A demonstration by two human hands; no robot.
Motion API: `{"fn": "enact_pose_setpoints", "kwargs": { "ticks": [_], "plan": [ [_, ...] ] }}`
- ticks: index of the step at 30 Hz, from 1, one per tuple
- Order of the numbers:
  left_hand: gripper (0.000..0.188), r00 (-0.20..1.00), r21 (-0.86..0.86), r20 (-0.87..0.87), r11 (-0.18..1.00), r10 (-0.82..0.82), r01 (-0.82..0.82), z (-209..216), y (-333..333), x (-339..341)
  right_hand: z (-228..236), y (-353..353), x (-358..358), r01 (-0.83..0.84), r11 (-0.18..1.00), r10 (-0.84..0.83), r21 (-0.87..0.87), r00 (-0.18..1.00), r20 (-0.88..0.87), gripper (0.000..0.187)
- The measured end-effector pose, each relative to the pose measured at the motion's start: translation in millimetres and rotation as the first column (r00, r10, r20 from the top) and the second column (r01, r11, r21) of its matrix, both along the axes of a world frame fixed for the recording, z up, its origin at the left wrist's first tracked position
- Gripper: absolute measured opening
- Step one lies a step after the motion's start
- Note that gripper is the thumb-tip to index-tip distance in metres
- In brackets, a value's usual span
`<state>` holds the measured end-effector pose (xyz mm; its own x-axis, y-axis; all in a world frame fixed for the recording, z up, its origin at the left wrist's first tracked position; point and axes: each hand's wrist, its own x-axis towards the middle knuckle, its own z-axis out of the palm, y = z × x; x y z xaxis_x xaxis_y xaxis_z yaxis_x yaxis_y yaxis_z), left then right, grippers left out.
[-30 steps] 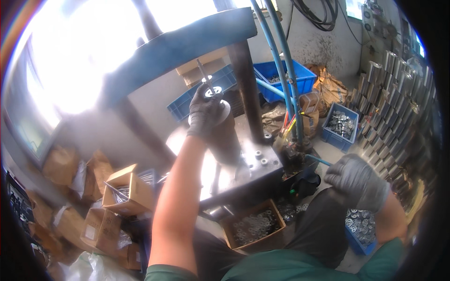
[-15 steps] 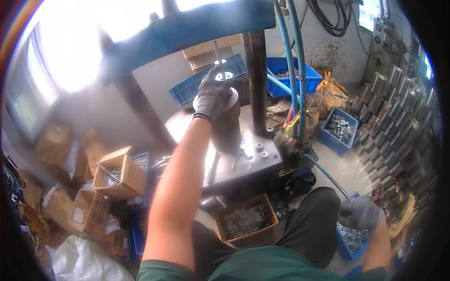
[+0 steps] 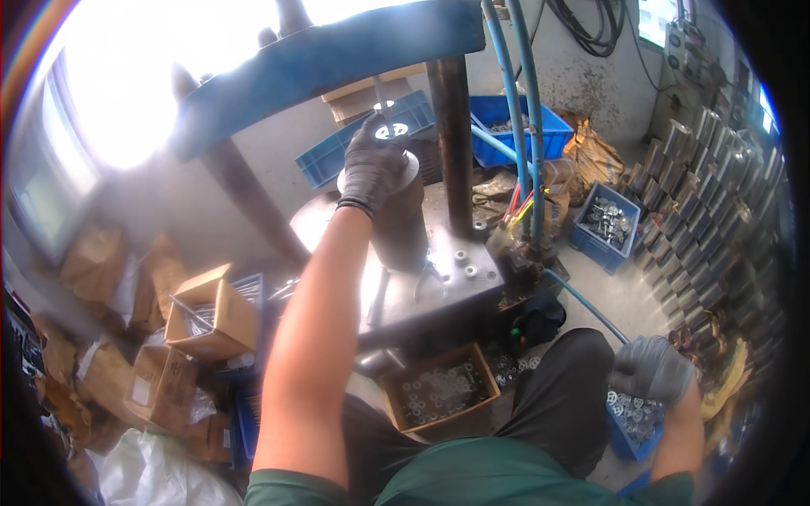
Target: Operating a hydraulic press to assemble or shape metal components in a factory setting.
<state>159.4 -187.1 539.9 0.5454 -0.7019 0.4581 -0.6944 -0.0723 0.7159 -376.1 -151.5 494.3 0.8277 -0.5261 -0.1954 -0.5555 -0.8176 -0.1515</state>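
Note:
My left hand (image 3: 373, 169), in a dark grey glove, reaches to the top of an upright dark metal cylinder (image 3: 399, 232). Its fingers curl around a spoked metal disc (image 3: 391, 131), just above a pale round flange (image 3: 410, 171); the fingertips are partly hidden. A thin vertical rod (image 3: 379, 88) rises above the disc. The cylinder stands on the metal bed (image 3: 439, 291) of a blue-framed press (image 3: 337, 63). Low on the right, my right hand (image 3: 654, 368), gloved too, is closed around the end of a blue-green lever (image 3: 591, 308).
A cardboard box of small metal rings (image 3: 492, 371) sits below the bed. Spoked parts fill a blue bin (image 3: 626, 438) under my right hand and a blue crate (image 3: 582, 240). Stacked metal tubes (image 3: 700, 202) stand at right. Cardboard boxes (image 3: 228, 316) lie left; a dark post (image 3: 451, 148) rises behind the cylinder.
The whole view has shifted slightly. My right hand sits a little higher and farther right in the picture, still on the lever. My left hand keeps its place at the cylinder's top.

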Motion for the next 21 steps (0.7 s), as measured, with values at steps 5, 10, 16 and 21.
{"fn": "enact_pose_setpoints", "kwargs": {
  "ticks": [5, 10, 16, 21],
  "plan": [
    [0.048, 0.991, -0.17, -0.084, 0.982, -0.1, 0.085, -14.7, -4.6, 28.0, 4.4, -5.5, 14.5, 0.047, 0.999, -0.047, 0.005, 0.952, 0.301, 0.018],
    [0.052, 0.959, -0.174, -0.253, 0.981, -0.126, 0.083, 8.8, 11.4, -6.9, 1.6, -1.2, 1.8, -0.027, 0.999, 0.022, 0.028, 0.984, 0.177, 0.018],
    [0.045, 0.969, -0.156, -0.224, 0.985, -0.101, 0.067, 5.5, 9.6, -3.3, -1.1, -1.9, 2.0, -0.002, 1.0, 0.0, 0.007, 0.961, 0.278, 0.017],
    [0.05, 0.956, -0.154, -0.266, 0.985, -0.121, 0.082, -5.5, 2.9, 23.1, 22.3, -18.4, 33.2, 0.153, 0.948, 0.02, -0.278, 0.845, 0.534, 0.023]
  ]
}}
